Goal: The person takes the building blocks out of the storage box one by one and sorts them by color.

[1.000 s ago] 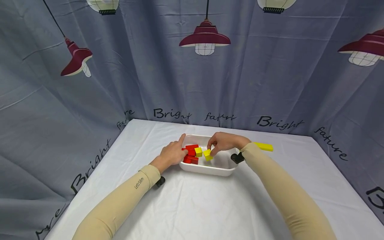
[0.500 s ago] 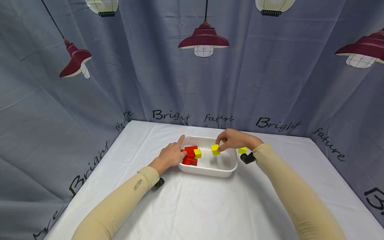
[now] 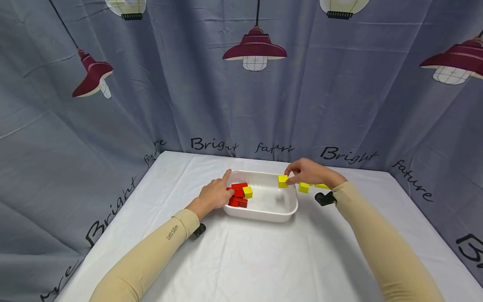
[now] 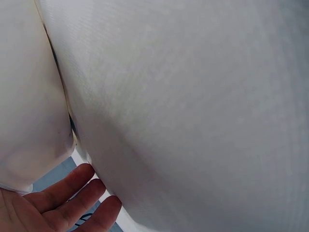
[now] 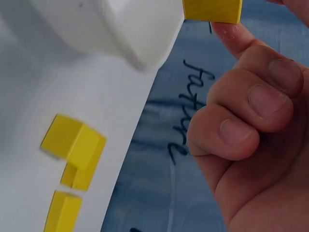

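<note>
In the head view a white plastic tray (image 3: 264,215) stands on the table. My left hand (image 3: 215,193) grips its left rim, thumb over the inside and index finger stretched along the edge; in the left wrist view several fingertips (image 4: 108,210) touch the outer wall. My right hand (image 3: 311,172) pinches a yellow cube (image 3: 283,181) above the tray's right end. The right wrist view shows that cube (image 5: 212,10) at the top, with the other fingers curled. Several red blocks (image 3: 238,193) lie at the tray's left end, beside another yellow cube (image 3: 247,192).
On the table right of the tray, a yellow block (image 3: 303,187) and a longer yellow piece (image 3: 321,186) lie partly behind the right hand; the right wrist view shows these yellow blocks (image 5: 72,140) too. A grey printed curtain (image 3: 211,105) hangs behind the white-clothed table (image 3: 245,260).
My right hand has lifted the yellow cube from beside the other blocks and carried it right, to the tray's right end. My left hand has stayed on the rim.
</note>
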A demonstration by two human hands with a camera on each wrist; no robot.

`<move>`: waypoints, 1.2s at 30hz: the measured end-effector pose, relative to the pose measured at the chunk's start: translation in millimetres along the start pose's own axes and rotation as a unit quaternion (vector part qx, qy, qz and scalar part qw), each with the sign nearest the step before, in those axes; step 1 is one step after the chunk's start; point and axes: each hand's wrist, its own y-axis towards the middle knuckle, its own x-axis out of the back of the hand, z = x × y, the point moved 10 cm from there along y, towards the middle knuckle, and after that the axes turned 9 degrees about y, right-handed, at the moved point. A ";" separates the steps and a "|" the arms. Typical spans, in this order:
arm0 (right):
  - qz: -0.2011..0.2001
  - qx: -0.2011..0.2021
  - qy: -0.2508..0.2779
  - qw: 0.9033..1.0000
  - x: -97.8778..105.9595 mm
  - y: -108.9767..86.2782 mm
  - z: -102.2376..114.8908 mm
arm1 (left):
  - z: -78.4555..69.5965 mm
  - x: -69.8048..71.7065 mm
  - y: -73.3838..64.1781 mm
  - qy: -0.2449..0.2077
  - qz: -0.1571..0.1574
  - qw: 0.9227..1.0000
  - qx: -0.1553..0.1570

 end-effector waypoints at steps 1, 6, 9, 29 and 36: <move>-0.005 -0.002 0.003 1.000 2.3 -1.2 -3.5 | 0.1 0.2 -0.1 0.001 0.000 1.000 0.000; -0.028 -0.014 0.012 0.999 12.1 -7.3 -19.5 | 0.9 0.3 -0.4 0.000 0.000 1.000 -0.001; -0.041 -0.026 0.014 0.999 17.1 -11.3 -28.8 | 0.9 0.3 -0.7 -0.004 0.002 1.000 0.000; -0.120 -0.083 0.035 0.989 39.9 -39.8 -94.5 | 0.1 3.4 -2.3 -0.003 0.001 1.000 -0.002; -0.129 -0.108 0.064 0.984 38.1 -46.2 -119.7 | 0.4 2.1 -2.1 -0.010 0.004 1.000 0.000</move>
